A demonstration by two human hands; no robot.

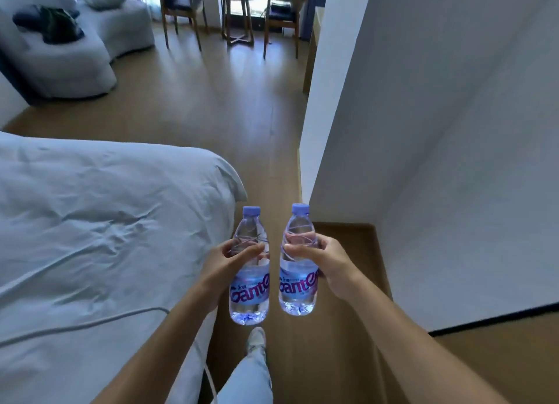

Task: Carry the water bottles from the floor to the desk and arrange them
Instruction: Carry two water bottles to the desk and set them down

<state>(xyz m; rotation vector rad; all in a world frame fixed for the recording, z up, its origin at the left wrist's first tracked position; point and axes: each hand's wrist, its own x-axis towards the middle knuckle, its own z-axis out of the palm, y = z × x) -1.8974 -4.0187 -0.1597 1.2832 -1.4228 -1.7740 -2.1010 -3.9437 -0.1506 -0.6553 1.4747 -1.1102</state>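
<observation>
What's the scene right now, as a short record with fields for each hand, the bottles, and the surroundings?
left hand: grips left bottle, upright
right hand: grips right bottle, upright
caps: on both
bottles: side by side, off the floor
bed: to the left
wall: to the right
desk: cannot tell

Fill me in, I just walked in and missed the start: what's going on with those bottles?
A person is carrying two capped water bottles, one in each hand. The left hand grips the left bottle and the right hand grips the right bottle, both upright and off the floor. The person stands on the wooden floor between a bed and a white wall. No bottle is set down anywhere in view.
</observation>
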